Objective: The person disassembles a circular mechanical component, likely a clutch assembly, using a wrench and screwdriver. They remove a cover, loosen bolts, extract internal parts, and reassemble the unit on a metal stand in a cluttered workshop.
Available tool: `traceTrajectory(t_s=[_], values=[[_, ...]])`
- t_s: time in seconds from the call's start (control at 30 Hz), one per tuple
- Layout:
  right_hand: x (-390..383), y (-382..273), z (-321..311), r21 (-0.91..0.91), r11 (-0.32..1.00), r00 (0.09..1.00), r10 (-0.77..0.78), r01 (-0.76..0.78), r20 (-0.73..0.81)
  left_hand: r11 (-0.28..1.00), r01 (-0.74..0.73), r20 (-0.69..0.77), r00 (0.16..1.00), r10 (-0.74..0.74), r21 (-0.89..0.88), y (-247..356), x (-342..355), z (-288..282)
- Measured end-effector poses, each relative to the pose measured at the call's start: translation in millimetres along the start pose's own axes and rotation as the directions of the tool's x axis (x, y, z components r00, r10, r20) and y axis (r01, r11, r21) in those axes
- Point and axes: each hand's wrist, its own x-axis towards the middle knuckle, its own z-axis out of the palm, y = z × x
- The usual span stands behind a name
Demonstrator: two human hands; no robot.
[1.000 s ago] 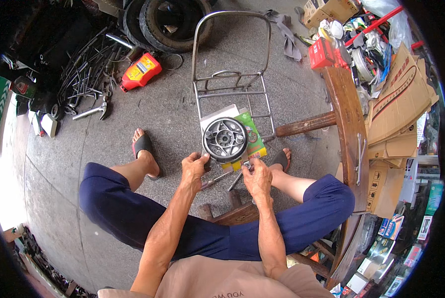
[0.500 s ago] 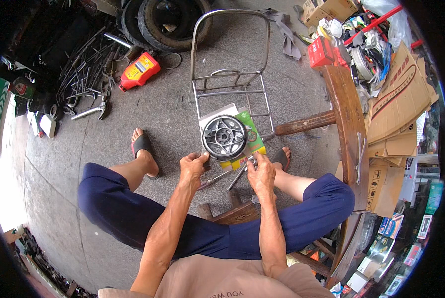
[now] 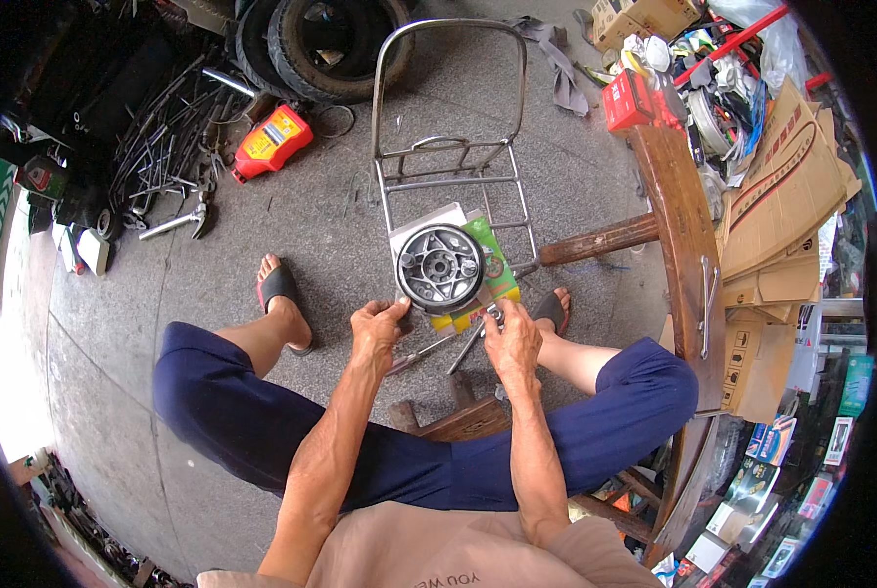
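A round grey metal wheel hub (image 3: 440, 267) with a dark rim and star-shaped ribs lies on a green and yellow printed package (image 3: 498, 263), with a white sheet (image 3: 445, 214) partly under it. Just below the hub's left edge is my left hand (image 3: 380, 328), thumb and fingers pinched together; what they hold, if anything, is hidden. To the lower right, my right hand (image 3: 514, 338) closes on a small shiny metal piece (image 3: 494, 313) by the package corner. A thin rod-like tool (image 3: 424, 353) lies between the hands. All this rests over a tubular metal frame (image 3: 384, 186).
Old tyres (image 3: 287, 59) lie at the far left, near a red bottle (image 3: 272, 144), a hammer (image 3: 179, 222) and scattered tools. A wooden bench (image 3: 679, 216) bearing wrenches (image 3: 708, 304) stands at right, beside flattened cardboard (image 3: 777, 196). A wooden stool edge (image 3: 473, 423) sits between my legs.
The view has shifted very slightly. Both hands stay beside the hub in nearly the same pose, and the hub still lies on the package.
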Motion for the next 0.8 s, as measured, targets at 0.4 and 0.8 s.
traceTrajectory(t_s=[0.4,0.8], values=[[3,2,6,-0.023,0.987,0.982,-0.161,0.16,-0.099,0.98,0.102,0.078,0.993,-0.089,-0.172,-7,-17,7],[5,4,7,0.055,0.989,0.99,-0.135,0.137,-0.043,0.997,0.052,0.11,0.993,-0.046,-0.059,1,-16,6]])
